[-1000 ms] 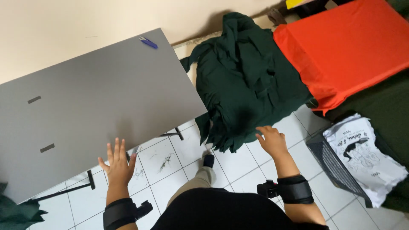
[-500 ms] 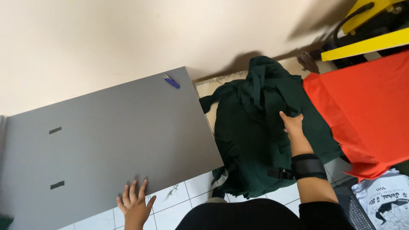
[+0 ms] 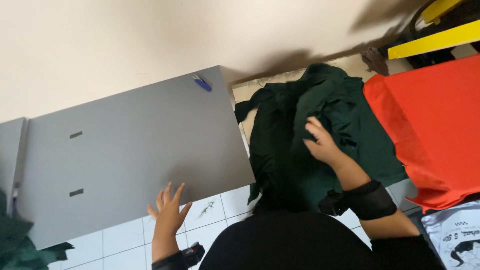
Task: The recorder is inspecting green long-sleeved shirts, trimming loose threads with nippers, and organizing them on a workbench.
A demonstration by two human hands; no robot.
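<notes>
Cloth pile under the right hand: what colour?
Dark green cloth pile, clearest in the head view.

A grey table (image 3: pixel 130 155) is standing against the pale wall, and a small blue clipper (image 3: pixel 202 83) is lying near its far right corner. Two short dark slots are showing on the left part of the tabletop. Beside the table, a heap of dark green cloth (image 3: pixel 310 135) is piling up over the white tiled floor (image 3: pixel 220 220). Red cloth (image 3: pixel 435 130) is spreading out just to the right of the green heap, touching it. More green cloth (image 3: pixel 20 245) is lying at the table's near left corner.
</notes>
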